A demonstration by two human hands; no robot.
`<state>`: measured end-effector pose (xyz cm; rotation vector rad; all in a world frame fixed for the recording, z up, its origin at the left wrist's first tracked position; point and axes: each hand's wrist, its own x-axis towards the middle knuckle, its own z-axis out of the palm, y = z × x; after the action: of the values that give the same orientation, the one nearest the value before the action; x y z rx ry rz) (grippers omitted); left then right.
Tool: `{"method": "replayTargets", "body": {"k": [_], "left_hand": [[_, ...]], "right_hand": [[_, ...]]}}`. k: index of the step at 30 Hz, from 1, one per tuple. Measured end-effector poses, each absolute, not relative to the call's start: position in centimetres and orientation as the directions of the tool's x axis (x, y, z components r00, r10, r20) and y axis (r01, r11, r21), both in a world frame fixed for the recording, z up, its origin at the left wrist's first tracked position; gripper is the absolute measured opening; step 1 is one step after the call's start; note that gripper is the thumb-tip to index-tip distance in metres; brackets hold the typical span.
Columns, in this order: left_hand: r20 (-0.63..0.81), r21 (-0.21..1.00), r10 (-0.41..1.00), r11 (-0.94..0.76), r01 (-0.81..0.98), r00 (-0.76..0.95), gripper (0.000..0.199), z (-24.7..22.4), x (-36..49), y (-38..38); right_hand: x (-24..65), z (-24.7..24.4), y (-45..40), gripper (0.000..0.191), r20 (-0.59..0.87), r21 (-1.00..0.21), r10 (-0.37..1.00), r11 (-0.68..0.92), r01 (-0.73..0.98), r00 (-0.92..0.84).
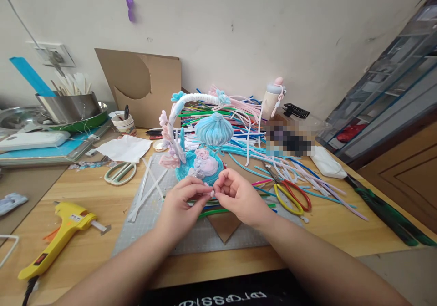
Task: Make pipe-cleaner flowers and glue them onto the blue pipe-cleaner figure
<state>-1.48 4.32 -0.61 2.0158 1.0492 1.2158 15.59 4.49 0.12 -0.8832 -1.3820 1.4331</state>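
Note:
My left hand [187, 202] and my right hand [239, 197] meet over the cutting mat [131, 231]. Between their pinched fingertips is a small whitish piece [212, 193], too small to name. Just behind my hands stands a craft lamp made of fuzzy pipe cleaners. Its blue pleated shade [214, 130] hangs from a white curved arm [196, 97] trimmed with blue and pink flowers. The round blue base [181, 170] carries pink and pale lilac shapes, partly covered by my fingers. Green stems and a brown cardboard piece [223, 226] lie beneath my hands.
A yellow glue gun [61, 233] lies at the left, with pale-handled scissors [120, 173] beyond it. Pliers with yellow and red handles [292, 197] rest on the right. Loose pipe cleaners [244, 103] spread behind the lamp, near a bottle [271, 100] and cut cardboard [165, 80].

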Motion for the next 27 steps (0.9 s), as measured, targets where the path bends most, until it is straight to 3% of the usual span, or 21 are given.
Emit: {"method": "replayTargets", "body": {"k": [5, 13, 21, 24, 27], "left_hand": [[0.540, 0.633, 0.768, -0.640, 0.435, 0.345, 0.014, -0.59, -1.54, 4.17], [0.302, 0.883, 0.930, -0.356, 0.307, 0.211, 0.020, -0.52, -1.06, 3.95], [0.470, 0.712, 0.839, -0.544, 0.443, 0.275, 0.015, -0.36, -1.12, 3.67], [0.421, 0.778, 0.873, -0.488, 0.396, 0.247, 0.018, -0.47, -1.26, 3.61], [0.335, 0.899, 0.917, -0.380, 0.219, 0.215, 0.017, -0.53, -1.36, 3.64]], "right_hand": [[15.39, -0.24, 4.24, 0.020, 0.099, -0.995, 0.953, 0.090, -0.046, -0.287], [15.53, 0.24, 4.42, 0.024, 0.042, -0.997, 0.943, 0.017, -0.077, -0.330], [15.26, -0.09, 4.38, 0.030, 0.063, -0.993, 0.960, 0.034, -0.110, -0.273], [15.27, -0.02, 4.48, 0.032, 0.069, -0.990, 0.971, 0.038, -0.139, -0.228], [15.27, 0.18, 4.64, 0.037, 0.035, -0.978, 0.984, -0.002, -0.206, -0.175]]}}
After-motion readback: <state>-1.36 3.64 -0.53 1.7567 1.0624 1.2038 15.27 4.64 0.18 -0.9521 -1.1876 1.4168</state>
